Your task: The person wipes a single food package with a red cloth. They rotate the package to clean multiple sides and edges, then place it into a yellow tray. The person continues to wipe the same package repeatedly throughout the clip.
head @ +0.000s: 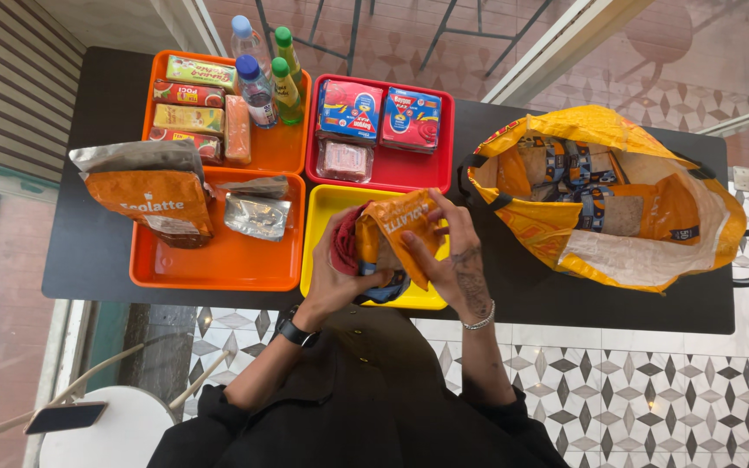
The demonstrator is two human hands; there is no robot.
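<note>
- Both hands meet over the yellow tray (327, 208), at about 6 o'clock on the black table (106, 95), and between them is an orange pouch (396, 227).
- The pouch looks light and soft: crinkly foil that creases under the fingers and is probably a bit slick. I would take it by its flat sides or its folded top edge, not by a corner.
- The left hand (338, 264) is curled mostly closed around the pouch's lower left side, thumb pressed on the front. It also seems to cup something dark red and blue behind the pouch; I cannot tell what.
- The right hand (448, 251) has its fingers bent over the pouch's right edge and top, half closed, pinching rather than clenching.
- At 9 o'clock an orange tray (218, 264) holds a larger orange bag (153, 198) and a silver packet (257, 215).
- At 11 o'clock a second orange tray carries small cartons and bottles (263, 65).
- At 12 o'clock a red tray (439, 165) holds two boxes (379, 113).
- At 3 o'clock a yellow sack (600, 195) lies open.
</note>
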